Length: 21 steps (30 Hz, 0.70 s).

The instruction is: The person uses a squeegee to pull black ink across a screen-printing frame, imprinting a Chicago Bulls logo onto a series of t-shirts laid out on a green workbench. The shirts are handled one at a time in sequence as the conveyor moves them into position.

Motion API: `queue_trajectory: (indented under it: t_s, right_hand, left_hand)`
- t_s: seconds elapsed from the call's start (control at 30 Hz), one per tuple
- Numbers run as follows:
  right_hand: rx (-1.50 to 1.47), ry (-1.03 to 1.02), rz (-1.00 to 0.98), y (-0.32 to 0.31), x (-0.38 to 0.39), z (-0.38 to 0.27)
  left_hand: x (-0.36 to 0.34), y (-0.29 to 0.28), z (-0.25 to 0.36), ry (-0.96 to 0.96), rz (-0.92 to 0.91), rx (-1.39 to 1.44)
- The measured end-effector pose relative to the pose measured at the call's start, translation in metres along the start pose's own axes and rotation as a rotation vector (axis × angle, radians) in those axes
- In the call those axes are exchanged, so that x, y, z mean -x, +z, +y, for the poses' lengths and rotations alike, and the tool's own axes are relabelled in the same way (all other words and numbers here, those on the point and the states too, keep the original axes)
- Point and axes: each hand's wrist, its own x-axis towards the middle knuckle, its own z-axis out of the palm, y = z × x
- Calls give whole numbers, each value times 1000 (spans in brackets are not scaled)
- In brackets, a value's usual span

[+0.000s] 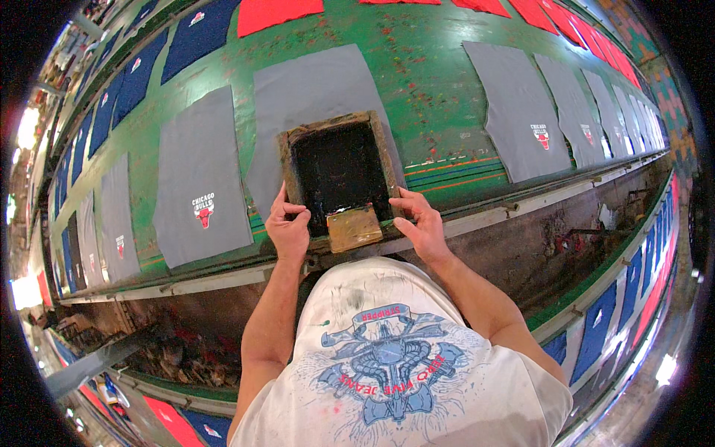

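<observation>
A wooden screen-printing frame [329, 126] with dark, ink-covered mesh lies over a grey fabric panel [313, 83] on the green table. My left hand [288, 225] is closed on the frame's left side, close to its near corner. Opposite it, my right hand [421, 223] grips the right side near the other corner, fingers bent and thumb inward. Between my hands, a stained wooden squeegee [356, 227] rests at the near end of the frame, held by neither hand. What lies beneath the mesh is hidden.
Grey panels with a small red-and-white print [202, 171] lie on both sides along the long green table [428, 97]. Navy panels [195, 37] and red panels [279, 15] line its far side. A metal rail [477, 216] runs along the near edge; another table stands at lower right.
</observation>
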Motion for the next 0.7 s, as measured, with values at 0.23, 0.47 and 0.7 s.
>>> queue_trajectory:
  t_s: [0.23,0.47,0.7]
  right_hand:
    - [104,-16,-33,-3,1,1]
    - [108,0,-51,-3,0,2]
    - [50,-34,-24,-1,-1,4]
  left_hand:
    - [0,0,1,-19,-11,-23]
    - [-2,0,8,-13,-11,-135]
    - [-1,2,8,16,-3,-123]
